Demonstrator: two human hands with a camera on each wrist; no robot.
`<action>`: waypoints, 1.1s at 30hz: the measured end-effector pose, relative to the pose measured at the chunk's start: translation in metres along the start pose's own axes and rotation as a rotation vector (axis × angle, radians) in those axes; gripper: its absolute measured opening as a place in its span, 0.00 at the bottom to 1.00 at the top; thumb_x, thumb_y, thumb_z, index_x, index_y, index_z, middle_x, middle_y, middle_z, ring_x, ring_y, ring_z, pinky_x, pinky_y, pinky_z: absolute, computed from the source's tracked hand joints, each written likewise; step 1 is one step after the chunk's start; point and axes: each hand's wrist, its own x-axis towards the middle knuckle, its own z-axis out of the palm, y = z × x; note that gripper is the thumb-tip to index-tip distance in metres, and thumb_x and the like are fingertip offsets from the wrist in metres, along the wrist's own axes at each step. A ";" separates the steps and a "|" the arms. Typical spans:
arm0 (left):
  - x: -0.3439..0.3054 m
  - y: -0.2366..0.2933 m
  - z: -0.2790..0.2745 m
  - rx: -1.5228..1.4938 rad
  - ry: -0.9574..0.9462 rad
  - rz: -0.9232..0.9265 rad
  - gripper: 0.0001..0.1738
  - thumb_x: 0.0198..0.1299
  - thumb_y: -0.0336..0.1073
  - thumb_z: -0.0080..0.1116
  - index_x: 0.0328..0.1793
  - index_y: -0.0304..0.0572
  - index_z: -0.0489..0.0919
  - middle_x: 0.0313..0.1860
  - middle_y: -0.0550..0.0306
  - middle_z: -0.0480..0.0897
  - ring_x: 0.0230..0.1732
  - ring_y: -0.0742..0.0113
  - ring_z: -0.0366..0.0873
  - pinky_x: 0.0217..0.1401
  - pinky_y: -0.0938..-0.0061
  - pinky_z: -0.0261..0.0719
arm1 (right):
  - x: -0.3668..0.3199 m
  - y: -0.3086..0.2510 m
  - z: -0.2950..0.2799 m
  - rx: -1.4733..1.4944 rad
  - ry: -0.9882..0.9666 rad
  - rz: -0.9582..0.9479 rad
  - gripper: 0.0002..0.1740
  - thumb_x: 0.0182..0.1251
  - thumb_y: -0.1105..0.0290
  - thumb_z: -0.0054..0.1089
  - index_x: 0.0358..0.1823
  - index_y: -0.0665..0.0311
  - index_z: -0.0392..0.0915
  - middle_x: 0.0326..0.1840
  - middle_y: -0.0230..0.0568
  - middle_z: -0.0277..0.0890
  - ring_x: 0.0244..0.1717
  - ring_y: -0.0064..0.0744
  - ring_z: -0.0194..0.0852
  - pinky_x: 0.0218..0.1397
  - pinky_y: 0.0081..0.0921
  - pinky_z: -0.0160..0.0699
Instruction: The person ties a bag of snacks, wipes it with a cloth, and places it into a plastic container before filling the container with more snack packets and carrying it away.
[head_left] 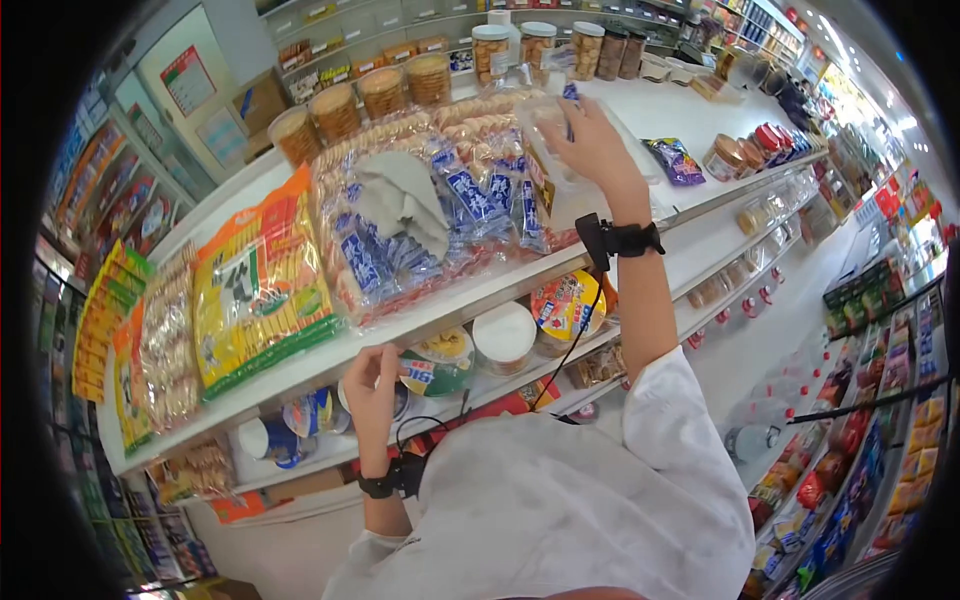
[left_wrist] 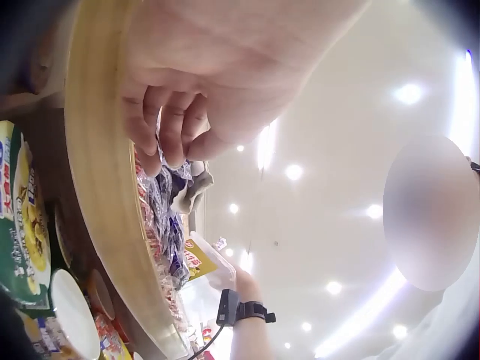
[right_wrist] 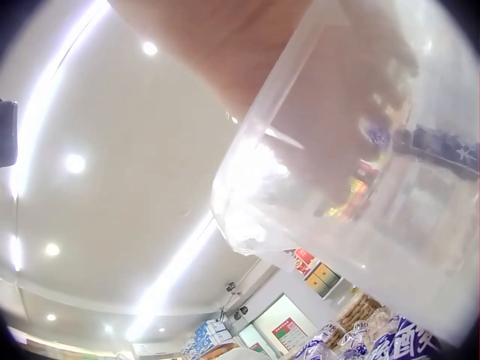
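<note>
My right hand (head_left: 592,150) reaches into a clear plastic tub (head_left: 628,128) on the counter, pinching a small blue packet (head_left: 571,92) at its fingertips. In the right wrist view the fingers show blurred through the tub's cloudy wall (right_wrist: 300,202); a blue wrapper (right_wrist: 448,150) shows inside. My left hand (head_left: 370,392) is at the counter's front edge, its fingers loosely curled with nothing in them. Beyond it lies a heap of blue-wrapped packets (head_left: 480,200) in clear plastic, with a crumpled grey cloth (head_left: 403,205) on top.
A large yellow snack bag (head_left: 262,285) lies left of the heap. Jars (head_left: 490,52) and round tubs of biscuits (head_left: 383,92) line the back. A purple bag (head_left: 675,162) lies right of the tub. Instant noodle cups (head_left: 503,337) stand on the shelf below the counter edge (left_wrist: 112,187).
</note>
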 end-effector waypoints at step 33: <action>0.000 0.059 0.034 -0.284 -0.306 0.311 0.41 0.64 0.35 0.74 0.80 0.33 0.68 0.68 0.48 0.80 0.64 0.65 0.81 0.64 0.66 0.81 | -0.137 -0.170 -0.085 1.314 0.232 -0.062 0.35 0.69 0.88 0.65 0.72 0.64 0.59 0.59 0.45 0.70 0.56 0.37 0.85 0.48 0.25 0.89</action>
